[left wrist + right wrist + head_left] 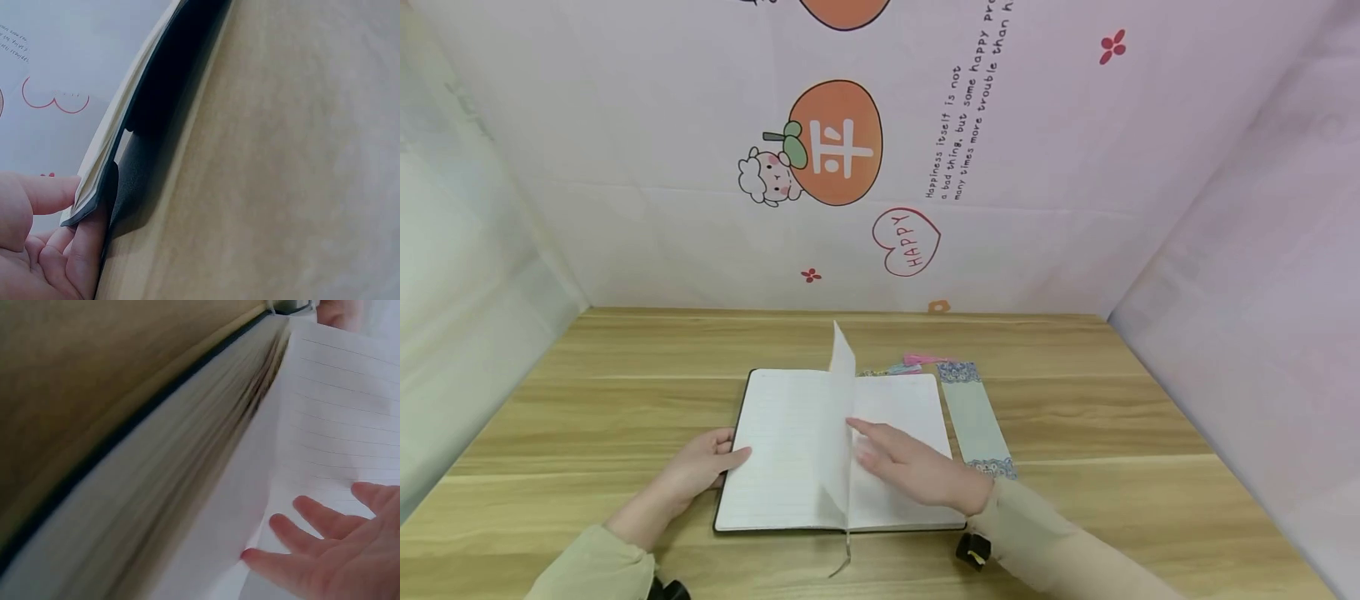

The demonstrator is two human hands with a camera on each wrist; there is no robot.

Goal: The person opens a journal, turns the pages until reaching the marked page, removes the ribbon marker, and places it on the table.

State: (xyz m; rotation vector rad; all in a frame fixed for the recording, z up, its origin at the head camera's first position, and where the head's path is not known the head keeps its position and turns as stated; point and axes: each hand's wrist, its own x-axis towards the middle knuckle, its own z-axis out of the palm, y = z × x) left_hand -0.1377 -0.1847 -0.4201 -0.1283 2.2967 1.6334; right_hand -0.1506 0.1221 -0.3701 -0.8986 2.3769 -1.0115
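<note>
Between the hands, toward the person, a ribbon (848, 548) trails from the open notebook (778, 454) onto the counter (587, 417). The left hand (697, 468) grips the notebook's left edge, thumb on top; a firm hold there should stop it sliding. The right hand (917, 468) is unclenched, fingers extended at a raised page (838, 404); guiding that with flat, light fingers near its middle should avoid creases. Just beyond the right wrist lies a bookmark (976, 421), with tassels (914, 360) farther off.
</note>
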